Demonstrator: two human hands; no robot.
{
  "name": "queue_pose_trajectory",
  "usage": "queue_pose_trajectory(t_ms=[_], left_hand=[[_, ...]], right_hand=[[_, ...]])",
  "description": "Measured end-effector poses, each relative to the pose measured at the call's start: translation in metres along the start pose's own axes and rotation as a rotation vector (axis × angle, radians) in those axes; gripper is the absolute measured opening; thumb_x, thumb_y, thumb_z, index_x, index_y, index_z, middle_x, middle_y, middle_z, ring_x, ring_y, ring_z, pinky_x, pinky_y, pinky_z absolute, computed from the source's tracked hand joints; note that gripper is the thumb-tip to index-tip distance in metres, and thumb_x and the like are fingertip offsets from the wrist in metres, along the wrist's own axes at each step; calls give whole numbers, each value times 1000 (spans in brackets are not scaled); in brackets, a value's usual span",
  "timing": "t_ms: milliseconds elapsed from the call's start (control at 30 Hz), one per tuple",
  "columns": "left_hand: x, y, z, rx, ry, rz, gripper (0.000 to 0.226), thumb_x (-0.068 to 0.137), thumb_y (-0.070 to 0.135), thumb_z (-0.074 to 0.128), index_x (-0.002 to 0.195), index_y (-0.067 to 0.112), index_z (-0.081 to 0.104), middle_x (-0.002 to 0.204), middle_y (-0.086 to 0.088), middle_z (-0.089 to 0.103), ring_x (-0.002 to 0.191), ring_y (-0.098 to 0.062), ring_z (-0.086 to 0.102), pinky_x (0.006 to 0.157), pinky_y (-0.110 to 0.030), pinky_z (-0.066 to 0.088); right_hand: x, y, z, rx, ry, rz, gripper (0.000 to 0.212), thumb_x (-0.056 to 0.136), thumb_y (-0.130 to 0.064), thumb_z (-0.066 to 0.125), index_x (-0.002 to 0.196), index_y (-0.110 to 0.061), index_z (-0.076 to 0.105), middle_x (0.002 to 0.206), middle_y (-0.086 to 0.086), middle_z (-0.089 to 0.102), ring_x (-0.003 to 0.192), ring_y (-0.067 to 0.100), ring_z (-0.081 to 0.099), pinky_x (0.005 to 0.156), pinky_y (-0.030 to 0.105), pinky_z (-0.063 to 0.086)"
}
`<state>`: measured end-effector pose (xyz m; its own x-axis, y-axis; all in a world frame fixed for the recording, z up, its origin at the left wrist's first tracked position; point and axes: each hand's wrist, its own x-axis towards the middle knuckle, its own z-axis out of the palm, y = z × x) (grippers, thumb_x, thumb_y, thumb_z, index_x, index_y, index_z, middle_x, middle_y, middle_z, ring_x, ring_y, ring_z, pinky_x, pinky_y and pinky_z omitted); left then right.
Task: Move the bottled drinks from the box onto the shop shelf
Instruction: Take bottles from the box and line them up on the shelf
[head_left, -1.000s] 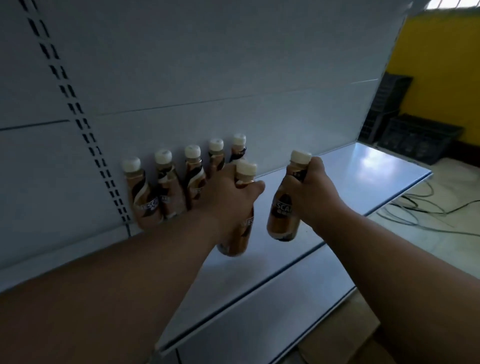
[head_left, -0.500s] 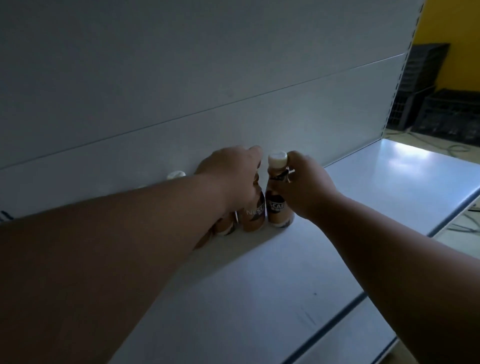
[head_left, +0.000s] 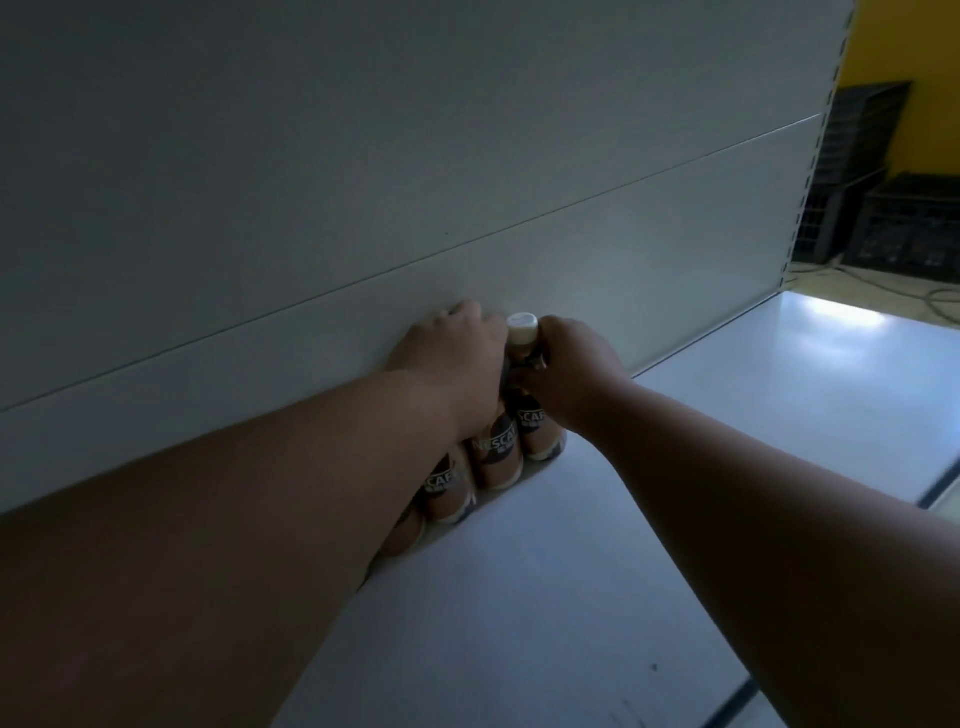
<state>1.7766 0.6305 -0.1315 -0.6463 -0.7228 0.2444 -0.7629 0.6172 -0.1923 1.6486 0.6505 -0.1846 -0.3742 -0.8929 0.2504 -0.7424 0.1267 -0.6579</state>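
The end bottle (head_left: 535, 421) stands upright on the shelf (head_left: 571, 597), at the right of a row set against the back panel (head_left: 363, 182), and your right hand (head_left: 569, 371) is wrapped round its neck just under the white cap (head_left: 522, 326). Beside it, touching, is the next bottle (head_left: 496, 457); your left hand (head_left: 452, 364) covers its top, fingers curled over it, though how firmly they grip cannot be told from here. Two more bottles (head_left: 447, 491) show below your left forearm, and the rest of the row is hidden behind that arm.

You appear to be at the placing step: both bottles look seated on the shelf and pushed close to their neighbours. The next move, as I judge it, is to let go with both hands without tipping either bottle, draw your arms straight back, and return to the box for more. The box is not in view, so you will have to turn to find it.

The shelf is plain pale metal, bare to the right of the row, with a bright patch of light at its far end. Past the upright (head_left: 818, 156) there is a yellow wall (head_left: 924, 62), dark crates (head_left: 883, 208) stacked below it, and cables (head_left: 883, 291) lying on the floor.
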Motion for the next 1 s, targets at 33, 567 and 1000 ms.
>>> queue_pose_trajectory(t_ms=[33,567,1000], left_hand=[[-2,1,1,13,9,1,25,87,21,54,111,16,48,115,-12,47,106,-32,50,76,-35,34],[-150,-1,-66,-144,244,130,31,80,28,52,106,11,52,105,-12,54,93,-31,51,72,-34,28],[-341,79,-90,-464,206,261,30,84,32,64,109,20,54,109,-1,53,100,-21,49,82,-31,40]], right_hand=[[0,-1,1,1,-4,8,34,83,-30,70,111,-13,59,106,9,63,94,28,61,70,34,45],[-150,-90,-80,-215,120,-128,48,89,-24,63,132,-19,44,131,9,50,116,27,51,91,35,47],[-399,-114,-133,-364,260,12,45,90,-28,60,132,-22,46,129,1,49,111,21,51,86,32,44]])
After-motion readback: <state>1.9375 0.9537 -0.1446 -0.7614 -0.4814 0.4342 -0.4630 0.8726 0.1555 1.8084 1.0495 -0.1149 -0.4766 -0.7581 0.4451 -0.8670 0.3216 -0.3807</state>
